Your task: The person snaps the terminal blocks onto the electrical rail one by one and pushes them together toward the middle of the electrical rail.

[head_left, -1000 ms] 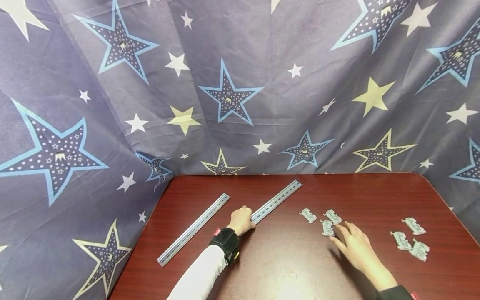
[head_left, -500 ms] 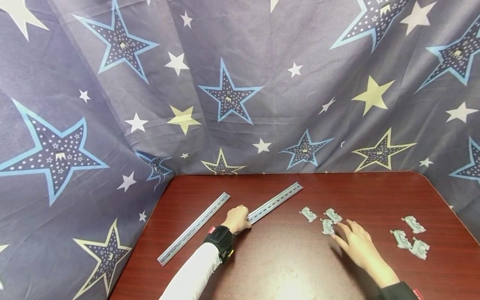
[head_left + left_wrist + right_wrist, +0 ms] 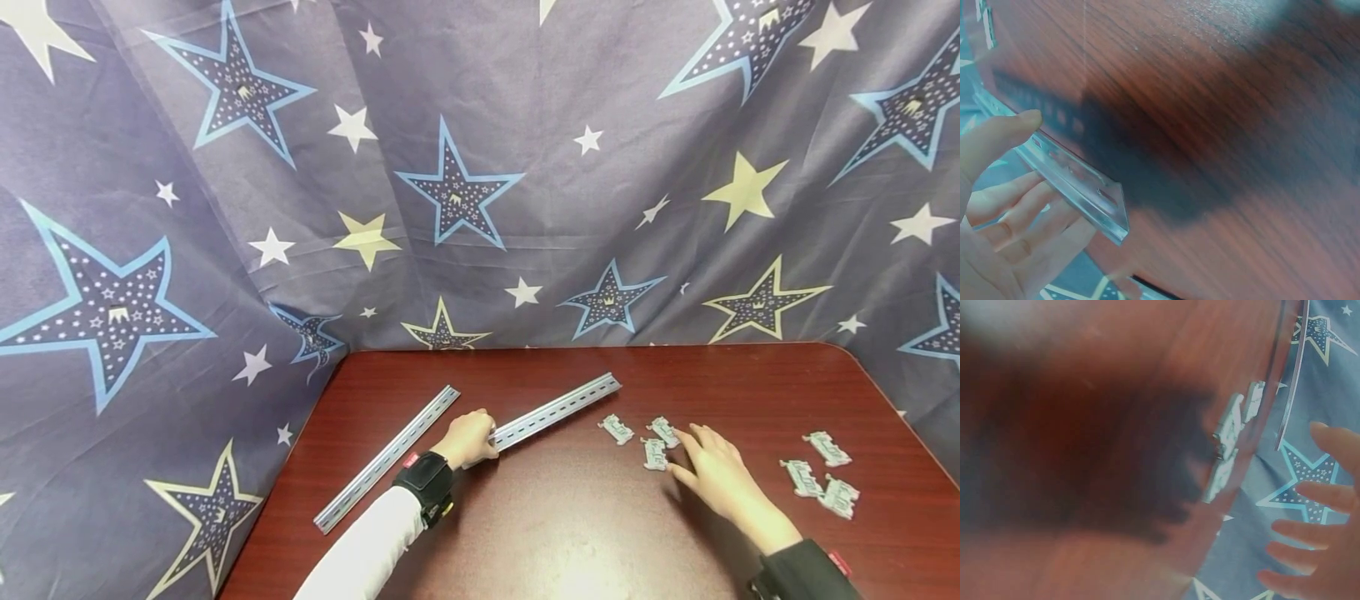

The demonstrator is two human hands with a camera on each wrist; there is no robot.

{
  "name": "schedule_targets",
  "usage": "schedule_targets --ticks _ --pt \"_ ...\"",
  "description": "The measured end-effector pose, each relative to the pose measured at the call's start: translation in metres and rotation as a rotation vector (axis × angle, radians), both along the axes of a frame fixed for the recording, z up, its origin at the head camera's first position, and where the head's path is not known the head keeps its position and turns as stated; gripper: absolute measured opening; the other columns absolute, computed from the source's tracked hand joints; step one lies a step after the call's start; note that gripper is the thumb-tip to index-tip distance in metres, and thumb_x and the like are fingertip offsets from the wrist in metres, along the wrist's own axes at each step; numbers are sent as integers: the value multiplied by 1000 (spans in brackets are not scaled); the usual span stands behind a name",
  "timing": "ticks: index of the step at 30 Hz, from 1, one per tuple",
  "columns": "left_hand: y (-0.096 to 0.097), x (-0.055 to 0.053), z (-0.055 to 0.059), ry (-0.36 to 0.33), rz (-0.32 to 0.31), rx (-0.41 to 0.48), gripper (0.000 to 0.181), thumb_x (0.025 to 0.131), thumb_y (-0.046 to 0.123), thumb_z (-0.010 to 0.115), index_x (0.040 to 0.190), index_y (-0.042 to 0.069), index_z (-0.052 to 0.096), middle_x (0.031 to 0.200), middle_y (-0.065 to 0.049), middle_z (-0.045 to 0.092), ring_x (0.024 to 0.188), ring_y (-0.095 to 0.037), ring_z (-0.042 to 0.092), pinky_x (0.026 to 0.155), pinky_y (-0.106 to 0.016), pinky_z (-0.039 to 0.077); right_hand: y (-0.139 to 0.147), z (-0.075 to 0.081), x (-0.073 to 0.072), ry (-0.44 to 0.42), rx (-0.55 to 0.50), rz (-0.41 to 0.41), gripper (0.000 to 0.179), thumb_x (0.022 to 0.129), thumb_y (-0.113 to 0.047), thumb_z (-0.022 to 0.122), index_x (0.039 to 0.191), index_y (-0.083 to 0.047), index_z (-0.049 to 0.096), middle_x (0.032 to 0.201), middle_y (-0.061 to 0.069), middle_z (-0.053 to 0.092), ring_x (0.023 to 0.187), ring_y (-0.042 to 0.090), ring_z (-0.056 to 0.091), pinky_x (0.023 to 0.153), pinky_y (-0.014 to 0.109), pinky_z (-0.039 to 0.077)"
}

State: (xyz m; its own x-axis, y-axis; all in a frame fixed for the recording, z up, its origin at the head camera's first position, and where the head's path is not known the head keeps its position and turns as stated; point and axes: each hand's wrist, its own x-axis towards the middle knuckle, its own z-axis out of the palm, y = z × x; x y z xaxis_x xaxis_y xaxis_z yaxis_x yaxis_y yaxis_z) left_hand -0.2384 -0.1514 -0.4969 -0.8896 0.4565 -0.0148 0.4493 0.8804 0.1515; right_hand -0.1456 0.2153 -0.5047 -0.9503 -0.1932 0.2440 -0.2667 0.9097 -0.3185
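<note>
My left hand (image 3: 467,440) grips the near end of a slotted metal DIN rail (image 3: 558,411), which slants away to the right. In the left wrist view the thumb lies on top of the rail (image 3: 1075,172) and the fingers are beneath it; its shadow falls apart from it on the table. My right hand (image 3: 716,477) hovers, fingers spread, just right of three grey terminal blocks (image 3: 655,454) lying close together. Nothing is between its fingers. The right wrist view shows the same hand (image 3: 1329,531) apart from the terminal blocks (image 3: 1229,428).
A second DIN rail (image 3: 386,460) lies flat on the left of the dark red table (image 3: 540,517). Three more terminal blocks (image 3: 827,450) lie at the right. A star-patterned cloth (image 3: 555,208) hangs behind the table and along its left side.
My left hand has moved a little left and towards me with its DIN rail, whose far end has swung right and nearer. My right hand has shifted slightly; the terminal blocks stay put.
</note>
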Motion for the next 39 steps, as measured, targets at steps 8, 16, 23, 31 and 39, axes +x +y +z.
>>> schedule_targets --ticks 8,16,23,31,39 --pt "5 9 18 45 -102 -56 24 65 16 87 71 9 65 77 -5 59 68 -25 66 58 -39 52 0 21 -24 23 -9 115 62 76 -15 84 128 9 60 125 38 58 116 58 56 93 70 45" --pt "14 14 29 56 -176 -67 23 66 17 87 78 8 69 77 -3 57 66 -21 62 57 -35 49 -4 32 -46 55 18 200 74 66 -15 89 130 8 59 122 36 59 113 55 59 92 68 47" --pt "19 17 35 38 -225 -64 22 68 16 88 79 9 70 78 -3 58 67 -18 60 56 -32 48 -9 37 -50 68 28 260 70 65 -14 90 125 7 63 119 35 61 109 52 61 90 66 48" --pt "23 22 40 32 -262 -78 21 68 15 87 77 9 69 80 -3 60 67 -16 58 56 -29 46 -11 40 -51 92 76 322 50 68 -8 89 112 4 70 99 19 68 93 38 65 82 54 53" --pt "23 19 31 77 -332 -63 22 66 17 86 75 12 67 77 1 56 63 -12 55 55 -28 45 -10 36 -50 47 97 326 40 68 -4 88 105 1 73 87 7 60 79 24 59 70 39 52"
